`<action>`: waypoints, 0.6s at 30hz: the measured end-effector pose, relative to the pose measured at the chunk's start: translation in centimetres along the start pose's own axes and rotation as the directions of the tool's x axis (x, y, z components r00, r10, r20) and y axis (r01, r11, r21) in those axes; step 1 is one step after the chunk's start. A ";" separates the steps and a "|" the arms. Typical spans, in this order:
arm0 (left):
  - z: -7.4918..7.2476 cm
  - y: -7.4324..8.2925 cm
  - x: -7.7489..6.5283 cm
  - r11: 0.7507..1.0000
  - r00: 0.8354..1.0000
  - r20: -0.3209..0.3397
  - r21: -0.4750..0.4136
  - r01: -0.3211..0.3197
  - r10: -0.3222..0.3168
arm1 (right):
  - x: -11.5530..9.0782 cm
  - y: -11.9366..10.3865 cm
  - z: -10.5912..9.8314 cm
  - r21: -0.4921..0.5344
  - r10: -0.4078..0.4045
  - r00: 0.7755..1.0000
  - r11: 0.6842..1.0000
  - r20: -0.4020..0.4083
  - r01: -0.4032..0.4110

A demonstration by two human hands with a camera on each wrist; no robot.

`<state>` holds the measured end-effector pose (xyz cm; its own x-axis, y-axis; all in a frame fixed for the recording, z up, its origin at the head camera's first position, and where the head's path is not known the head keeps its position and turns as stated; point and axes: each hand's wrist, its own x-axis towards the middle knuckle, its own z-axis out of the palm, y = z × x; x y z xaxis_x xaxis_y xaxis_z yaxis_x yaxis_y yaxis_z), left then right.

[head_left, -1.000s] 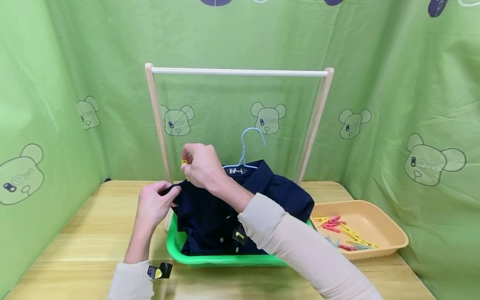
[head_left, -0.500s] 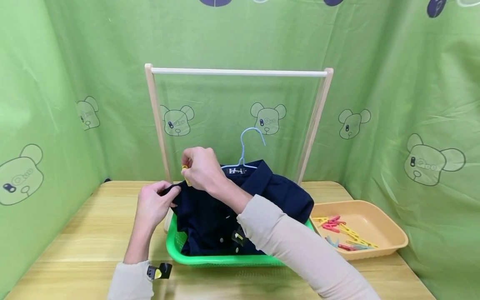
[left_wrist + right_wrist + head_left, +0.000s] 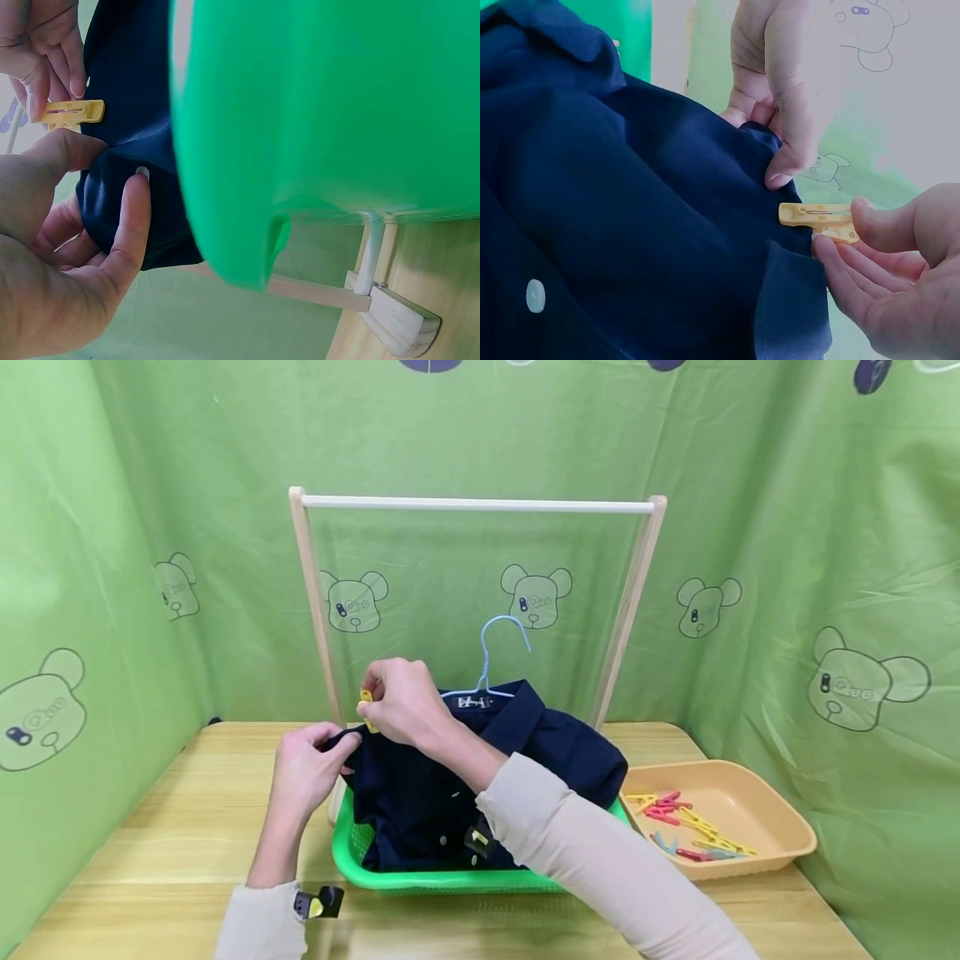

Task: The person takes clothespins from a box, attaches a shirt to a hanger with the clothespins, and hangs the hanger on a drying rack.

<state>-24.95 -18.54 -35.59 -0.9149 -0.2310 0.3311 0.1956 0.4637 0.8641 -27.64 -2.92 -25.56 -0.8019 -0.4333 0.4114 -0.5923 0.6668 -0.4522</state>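
A dark navy button-up shirt (image 3: 405, 802) on a light blue wire hanger (image 3: 486, 652) lies over the green basket (image 3: 420, 881). At the shirt's left edge, my left hand (image 3: 309, 768) pinches the cloth between thumb and fingers. Just right of it, my right hand (image 3: 408, 702) pinches a yellow clothespin (image 3: 367, 706) by its handle ends. The right wrist view shows the clothespin (image 3: 814, 214) with its tip over the shirt's edge, close to the left hand's thumb. From the left wrist view, the clothespin (image 3: 75, 111) also overlaps the cloth's border.
Behind the basket rises a wooden rack with a white crossbar (image 3: 480, 504). To the right, an orange tray (image 3: 750, 802) holds several yellow, red and blue clothespins (image 3: 693, 822). Green curtains (image 3: 480, 443) printed with bear heads surround the wooden table (image 3: 172, 852).
My right hand has come down slightly, bringing the yellow clothespin lower onto the shirt's edge. The left hand keeps its grip on the cloth in the same place.
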 end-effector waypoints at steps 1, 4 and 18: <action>0.0 0.0 0.0 1.000 1.000 0.000 0.000 0.000 0.000 | 0.0 0.0 0.0 -0.003 0.003 1.000 1.000 0.005 -0.003; 0.0 -0.1 0.0 1.000 1.000 0.003 -0.001 -0.001 0.001 | 0.0 -0.2 0.0 -0.022 0.010 1.000 1.000 0.023 -0.009; 0.0 0.0 0.0 1.000 1.000 0.005 -0.011 0.000 0.000 | 0.0 -0.5 0.1 -0.018 0.063 0.995 0.998 0.084 -0.061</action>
<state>-24.94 -18.56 -35.60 -0.9167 -0.2269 0.3289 0.1992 0.4539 0.8685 -27.30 -3.28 -25.38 -0.8411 -0.4400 0.3145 -0.5405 0.7029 -0.4623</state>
